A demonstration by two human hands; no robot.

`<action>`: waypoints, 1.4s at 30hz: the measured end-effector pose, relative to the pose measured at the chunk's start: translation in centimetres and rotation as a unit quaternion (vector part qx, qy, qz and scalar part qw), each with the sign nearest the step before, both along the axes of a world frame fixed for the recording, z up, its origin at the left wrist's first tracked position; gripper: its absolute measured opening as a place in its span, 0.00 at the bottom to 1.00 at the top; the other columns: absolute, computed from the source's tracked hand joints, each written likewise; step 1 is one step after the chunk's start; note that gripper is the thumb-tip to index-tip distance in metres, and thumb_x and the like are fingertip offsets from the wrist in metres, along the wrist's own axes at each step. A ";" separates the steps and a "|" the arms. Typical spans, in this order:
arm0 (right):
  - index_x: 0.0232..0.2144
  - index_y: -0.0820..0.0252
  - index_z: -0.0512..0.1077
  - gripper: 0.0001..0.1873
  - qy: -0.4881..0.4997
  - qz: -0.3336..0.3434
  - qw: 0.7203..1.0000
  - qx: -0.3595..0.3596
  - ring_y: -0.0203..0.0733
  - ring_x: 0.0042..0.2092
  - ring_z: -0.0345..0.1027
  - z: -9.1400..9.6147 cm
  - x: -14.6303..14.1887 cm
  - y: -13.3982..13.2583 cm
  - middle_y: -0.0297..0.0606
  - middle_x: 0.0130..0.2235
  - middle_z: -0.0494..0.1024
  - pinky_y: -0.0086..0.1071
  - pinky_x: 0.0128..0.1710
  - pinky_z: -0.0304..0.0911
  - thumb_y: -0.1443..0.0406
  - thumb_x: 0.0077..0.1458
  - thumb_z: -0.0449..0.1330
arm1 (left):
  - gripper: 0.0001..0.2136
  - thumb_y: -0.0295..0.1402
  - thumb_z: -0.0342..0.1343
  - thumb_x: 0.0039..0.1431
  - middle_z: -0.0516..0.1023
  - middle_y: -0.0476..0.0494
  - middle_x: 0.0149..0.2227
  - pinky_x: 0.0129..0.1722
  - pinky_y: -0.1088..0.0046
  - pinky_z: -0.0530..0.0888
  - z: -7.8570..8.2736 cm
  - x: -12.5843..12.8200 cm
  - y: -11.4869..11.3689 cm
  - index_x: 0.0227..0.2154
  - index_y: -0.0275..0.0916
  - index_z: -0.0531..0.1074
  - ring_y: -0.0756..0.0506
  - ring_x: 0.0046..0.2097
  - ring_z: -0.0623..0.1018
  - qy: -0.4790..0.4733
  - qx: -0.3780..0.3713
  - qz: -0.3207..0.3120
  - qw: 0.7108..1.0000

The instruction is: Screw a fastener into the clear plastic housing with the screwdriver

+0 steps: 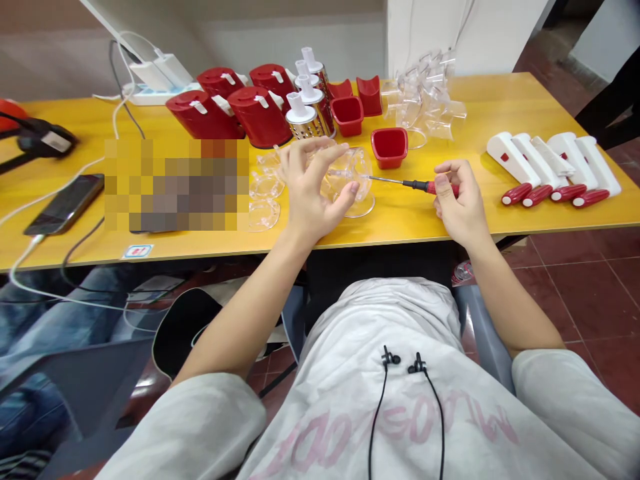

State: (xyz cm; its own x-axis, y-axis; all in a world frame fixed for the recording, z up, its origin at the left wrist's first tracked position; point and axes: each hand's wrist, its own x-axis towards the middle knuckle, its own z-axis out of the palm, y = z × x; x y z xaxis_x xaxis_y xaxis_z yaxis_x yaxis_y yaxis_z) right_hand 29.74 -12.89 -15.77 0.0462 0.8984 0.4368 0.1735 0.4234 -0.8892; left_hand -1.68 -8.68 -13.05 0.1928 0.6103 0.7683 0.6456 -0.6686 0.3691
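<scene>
My left hand (311, 190) is wrapped round a clear plastic housing (354, 175) that rests on the yellow table (400, 220). My right hand (459, 199) grips the red and black handle of a small screwdriver (400, 182). Its thin shaft lies level and its tip touches the right side of the clear housing. Flat clear plastic rings (264, 200) lie just left of my left hand.
Red housings (235, 107), metal grater drums (310, 107), small red cups (389, 147) and a heap of clear parts (430, 93) stand behind. White handles with red grips (550, 167) lie at the right. A phone (65, 203), cables and a power strip (160, 77) are at the left.
</scene>
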 end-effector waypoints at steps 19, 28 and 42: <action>0.59 0.43 0.71 0.27 0.018 -0.029 0.998 0.060 0.44 0.50 0.79 0.0 -0.3 -0.1 0.36 0.47 0.79 0.42 0.50 0.83 0.45 0.67 0.74 | 0.33 0.72 0.57 0.72 0.80 0.38 0.64 0.69 0.33 0.71 -0.1 -0.1 0.2 0.64 0.56 0.81 0.27 0.66 0.77 0.013 0.053 0.005 0.999; 0.54 0.46 0.75 0.30 0.040 -0.016 0.997 0.060 0.44 0.50 0.79 0.6 -0.8 -0.4 0.38 0.49 0.81 0.42 0.51 0.84 0.38 0.63 0.76 | 0.33 0.72 0.57 0.72 0.80 0.37 0.64 0.70 0.36 0.72 0.1 0.0 -0.1 0.64 0.54 0.82 0.27 0.67 0.77 0.013 0.045 0.006 0.999; 0.49 0.48 0.76 0.29 0.048 -0.033 0.998 0.034 0.37 0.35 0.72 0.3 -0.7 -0.1 0.33 0.41 0.77 0.34 0.33 0.75 0.35 0.66 0.72 | 0.28 0.66 0.56 0.77 0.80 0.38 0.63 0.68 0.37 0.76 0.0 0.0 0.1 0.63 0.52 0.82 0.30 0.66 0.79 0.001 0.083 -0.019 0.996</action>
